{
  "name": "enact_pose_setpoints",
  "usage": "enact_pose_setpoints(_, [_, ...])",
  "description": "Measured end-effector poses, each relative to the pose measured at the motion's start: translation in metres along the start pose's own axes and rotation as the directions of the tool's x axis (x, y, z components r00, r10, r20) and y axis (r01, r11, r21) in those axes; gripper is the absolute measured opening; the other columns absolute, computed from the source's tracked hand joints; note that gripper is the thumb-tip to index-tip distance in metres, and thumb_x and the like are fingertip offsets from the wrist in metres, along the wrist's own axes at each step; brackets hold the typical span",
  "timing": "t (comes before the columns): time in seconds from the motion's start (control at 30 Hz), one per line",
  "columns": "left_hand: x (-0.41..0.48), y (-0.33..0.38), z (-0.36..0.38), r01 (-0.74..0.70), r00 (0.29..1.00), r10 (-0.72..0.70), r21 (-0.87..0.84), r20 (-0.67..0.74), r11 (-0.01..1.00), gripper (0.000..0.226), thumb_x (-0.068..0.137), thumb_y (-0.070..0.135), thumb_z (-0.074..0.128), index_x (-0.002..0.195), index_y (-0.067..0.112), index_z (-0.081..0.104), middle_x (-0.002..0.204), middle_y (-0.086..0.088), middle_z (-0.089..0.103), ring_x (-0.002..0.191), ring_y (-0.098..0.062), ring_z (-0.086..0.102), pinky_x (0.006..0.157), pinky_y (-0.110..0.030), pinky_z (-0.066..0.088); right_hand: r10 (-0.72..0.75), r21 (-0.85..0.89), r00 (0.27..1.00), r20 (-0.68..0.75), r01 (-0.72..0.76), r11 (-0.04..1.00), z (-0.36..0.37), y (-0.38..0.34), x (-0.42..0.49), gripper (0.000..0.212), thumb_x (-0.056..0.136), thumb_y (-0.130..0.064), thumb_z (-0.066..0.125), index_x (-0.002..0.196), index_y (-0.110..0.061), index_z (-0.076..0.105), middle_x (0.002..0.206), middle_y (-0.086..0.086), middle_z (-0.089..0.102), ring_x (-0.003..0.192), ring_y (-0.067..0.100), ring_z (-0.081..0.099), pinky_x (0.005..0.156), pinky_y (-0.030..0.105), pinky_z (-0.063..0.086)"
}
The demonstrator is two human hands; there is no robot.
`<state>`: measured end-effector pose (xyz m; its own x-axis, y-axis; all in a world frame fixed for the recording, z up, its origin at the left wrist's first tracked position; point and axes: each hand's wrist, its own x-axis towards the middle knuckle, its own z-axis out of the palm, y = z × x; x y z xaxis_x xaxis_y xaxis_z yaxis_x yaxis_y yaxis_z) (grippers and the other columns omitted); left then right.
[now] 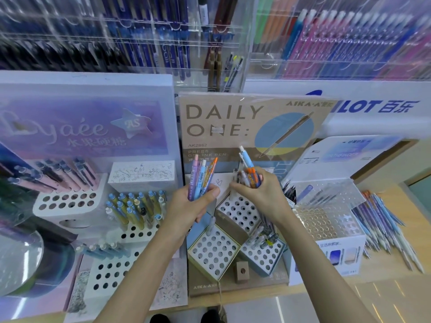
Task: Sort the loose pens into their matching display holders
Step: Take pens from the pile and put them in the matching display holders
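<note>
My left hand [197, 203] grips a small bunch of pens [202, 176] in pink, purple, blue and orange, tips up. My right hand [258, 194] holds a second bunch of pens [248, 173], with a blue and white one sticking out on top. Both hands hover above the brown "DAILY ONE" display [233, 122]. Its white perforated holders sit below: an upper holder [240, 212], a lower left holder [213, 251] and a lower right holder [264, 255] with a few pens in it.
A purple display [88, 127] at left has holders with pink pens [70, 176] and yellow-blue pens [135, 206]. At right stands a clear perforated holder [326, 220], with a pile of loose pens [384, 222] on the wooden counter. Racks of pens hang behind.
</note>
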<state>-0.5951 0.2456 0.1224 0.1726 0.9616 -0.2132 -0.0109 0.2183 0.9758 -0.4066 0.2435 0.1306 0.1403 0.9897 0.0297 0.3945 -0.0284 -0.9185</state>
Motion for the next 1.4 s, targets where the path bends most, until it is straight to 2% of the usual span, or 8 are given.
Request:
enact_pose_setpoints(0.17, [0.005, 0.006, 0.008, -0.034, 0.999, 0.035, 0.022, -0.008, 0.999, 0.01, 0.084, 0.021, 0.07, 0.093, 0.018, 0.069, 0.042, 0.013, 0.041, 0.039, -0.004, 0.032, 0.039, -0.016, 0.031, -0.021, 0.158, 0.985, -0.172, 0.048, 0.986, -0.019, -0.001, 0.005, 0.014, 0.08, -0.017, 0.074, 0.087, -0.021, 0.063, 0.063, -0.004, 0.059, 0.057, 0.007, 0.05, 0.057, 0.016, 0.044])
enact_pose_setpoints(0.3, [0.01, 0.009, 0.021, -0.082, 0.995, 0.082, -0.002, -0.063, 0.997, 0.009, 0.085, 0.015, 0.069, 0.093, 0.018, 0.069, 0.041, 0.013, 0.039, 0.037, -0.004, 0.032, 0.038, -0.015, 0.03, -0.037, 0.148, 0.98, -0.198, 0.067, 0.987, -0.019, -0.003, 0.01, 0.015, 0.083, -0.013, 0.069, 0.095, -0.02, 0.065, 0.086, 0.017, 0.066, 0.064, 0.02, 0.053, 0.063, 0.03, 0.046])
enact_pose_setpoints(0.53, [0.02, 0.011, 0.043, -0.188, 0.978, 0.189, 0.018, -0.093, 0.982, 0.024, 0.086, 0.008, 0.067, 0.103, 0.025, 0.067, 0.043, 0.015, 0.053, 0.041, 0.004, 0.04, 0.045, -0.009, 0.034, -0.076, 0.109, 0.984, -0.161, 0.095, 0.99, -0.009, -0.003, 0.008, 0.018, 0.081, -0.009, 0.066, 0.093, -0.023, 0.063, 0.075, 0.009, 0.062, 0.057, 0.023, 0.046, 0.055, 0.029, 0.043])
enact_pose_setpoints(0.63, [0.026, 0.011, 0.048, -0.173, 0.976, 0.175, 0.033, -0.13, 0.984, 0.023, 0.084, 0.014, 0.07, 0.104, 0.025, 0.066, 0.077, 0.015, 0.07, 0.049, 0.003, 0.055, 0.049, -0.004, 0.038, -0.075, 0.076, 0.98, -0.185, 0.09, 0.993, -0.009, -0.003, 0.011, 0.015, 0.081, -0.019, 0.071, 0.091, -0.022, 0.06, 0.069, -0.005, 0.058, 0.058, 0.008, 0.049, 0.058, 0.021, 0.043])
enact_pose_setpoints(0.87, [0.035, 0.006, 0.054, -0.141, 0.965, 0.156, 0.081, -0.211, 0.987, 0.009, 0.08, 0.017, 0.075, 0.083, 0.022, 0.069, 0.051, 0.016, 0.056, 0.047, 0.009, 0.05, 0.05, -0.007, 0.038, -0.081, -0.059, 0.963, -0.256, 0.067, 0.996, 0.007, -0.01, 0.015, 0.019, 0.081, -0.029, 0.072, 0.089, -0.027, 0.055, 0.071, -0.006, 0.062, 0.066, 0.013, 0.059, 0.064, 0.04, 0.051])
enact_pose_setpoints(1.07, [0.036, 0.006, 0.052, -0.159, 0.967, 0.172, 0.085, -0.186, 0.984, 0.011, 0.08, 0.016, 0.075, 0.084, 0.025, 0.068, 0.069, 0.015, 0.064, 0.058, 0.011, 0.057, 0.056, -0.006, 0.042, -0.042, 0.096, 0.979, -0.2, 0.062, 0.993, -0.005, -0.001, 0.004, 0.022, 0.079, -0.02, 0.075, 0.083, -0.029, 0.055, 0.064, -0.02, 0.057, 0.056, -0.002, 0.049, 0.056, 0.013, 0.042])
enact_pose_setpoints(1.27, [0.039, 0.008, 0.049, -0.172, 0.972, 0.191, 0.14, -0.136, 0.975, 0.014, 0.079, 0.015, 0.076, 0.079, 0.026, 0.067, 0.078, 0.003, 0.07, 0.073, -0.007, 0.065, 0.071, -0.02, 0.051, -0.032, 0.07, 0.983, -0.182, 0.045, 0.997, -0.005, -0.003, 0.005, 0.021, 0.079, -0.024, 0.075, 0.085, -0.023, 0.055, 0.067, -0.013, 0.058, 0.059, 0.005, 0.05, 0.059, 0.022, 0.044])
enact_pose_setpoints(1.4, [0.039, 0.006, 0.043, -0.244, 0.962, 0.262, 0.186, -0.077, 0.952, 0.018, 0.078, 0.014, 0.076, 0.079, 0.029, 0.067, 0.076, 0.016, 0.068, 0.069, 0.008, 0.062, 0.069, -0.01, 0.048, -0.006, 0.121, 0.985, -0.174, 0.027, 0.992, -0.005, -0.002, 0.003, 0.021, 0.078, -0.022, 0.077, 0.086, -0.024, 0.058, 0.067, -0.01, 0.059, 0.062, 0.01, 0.054, 0.063, 0.031, 0.051])
